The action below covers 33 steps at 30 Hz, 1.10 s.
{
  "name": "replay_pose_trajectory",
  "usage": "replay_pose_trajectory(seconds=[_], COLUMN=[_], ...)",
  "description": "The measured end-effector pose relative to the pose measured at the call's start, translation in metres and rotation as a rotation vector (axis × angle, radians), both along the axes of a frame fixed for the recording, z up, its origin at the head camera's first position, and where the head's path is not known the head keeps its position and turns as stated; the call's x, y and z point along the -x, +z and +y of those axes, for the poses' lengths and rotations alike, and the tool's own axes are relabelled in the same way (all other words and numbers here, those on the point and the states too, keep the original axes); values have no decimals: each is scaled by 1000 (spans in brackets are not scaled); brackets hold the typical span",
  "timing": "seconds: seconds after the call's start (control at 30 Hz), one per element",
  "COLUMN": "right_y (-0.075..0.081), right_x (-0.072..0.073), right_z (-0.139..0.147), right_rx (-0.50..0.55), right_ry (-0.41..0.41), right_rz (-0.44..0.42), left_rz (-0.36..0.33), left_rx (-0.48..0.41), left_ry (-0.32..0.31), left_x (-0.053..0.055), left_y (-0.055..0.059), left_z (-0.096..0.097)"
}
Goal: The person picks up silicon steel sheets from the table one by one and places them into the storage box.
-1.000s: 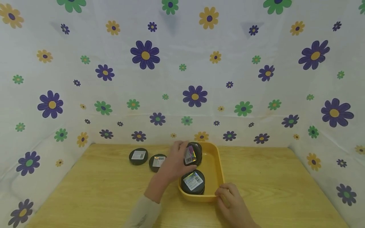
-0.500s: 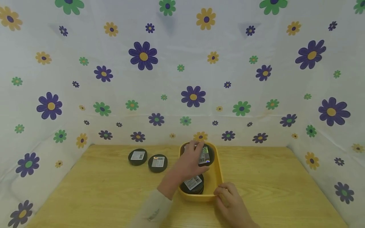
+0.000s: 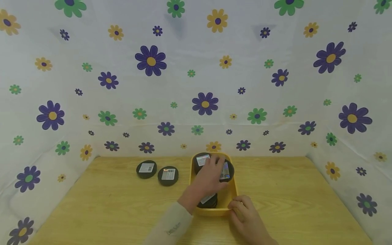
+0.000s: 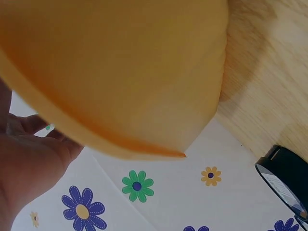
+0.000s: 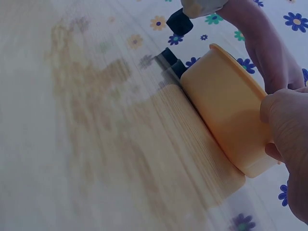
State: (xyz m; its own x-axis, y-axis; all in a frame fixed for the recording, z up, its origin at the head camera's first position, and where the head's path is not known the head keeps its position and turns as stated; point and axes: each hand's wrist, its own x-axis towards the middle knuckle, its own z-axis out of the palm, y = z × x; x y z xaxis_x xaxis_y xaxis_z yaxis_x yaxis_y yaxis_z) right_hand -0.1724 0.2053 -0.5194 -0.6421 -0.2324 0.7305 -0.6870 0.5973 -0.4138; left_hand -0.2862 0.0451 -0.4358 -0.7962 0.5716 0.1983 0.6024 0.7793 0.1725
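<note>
In the head view my left hand [image 3: 206,178] reaches over the yellow tray [image 3: 234,192] and grips a flat round black container [image 3: 229,173] from above, at the back right of the tray. Its fingers partly cover the label. Another black container [image 3: 200,161] lies at the back left, beside the fingers. Under my left wrist is a stack of black containers [image 3: 211,201], partly hidden. My right hand [image 3: 249,217] pinches the tray's front right corner. The right wrist view shows that hand [image 5: 293,139] on the tray wall [image 5: 231,106].
Two labelled black containers, one far left [image 3: 146,169] and one nearer [image 3: 168,176], lie on the wooden table [image 3: 107,204] left of the tray. A white flower-patterned cloth [image 3: 183,85] surrounds the back and sides.
My left hand has moved right with the black container, from the tray's back left to its back right, uncovering another container there. My right hand has stayed on the corner.
</note>
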Motion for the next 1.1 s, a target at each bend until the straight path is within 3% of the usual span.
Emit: replay_pose_trajectory(seconds=[0.13,0.23,0.4,0.7,1.1], right_y=[-1,-1,-1,0,0], right_x=[2,2,3,2,3], right_z=[0,-1,0,1,0], right_rx=[8,11,8,-4,2], right_ry=[6,6,13,9,17], right_rz=[39,44,51,50,46], left_rz=[50,50,-5,-45,-156], left_rx=[89,133,168,251,301], left_ry=[4,14,39,4,20], left_x=[0,0,1,2,6], left_y=[-2,-5,-8,-7,-8], left_z=[4,6,9,14,20])
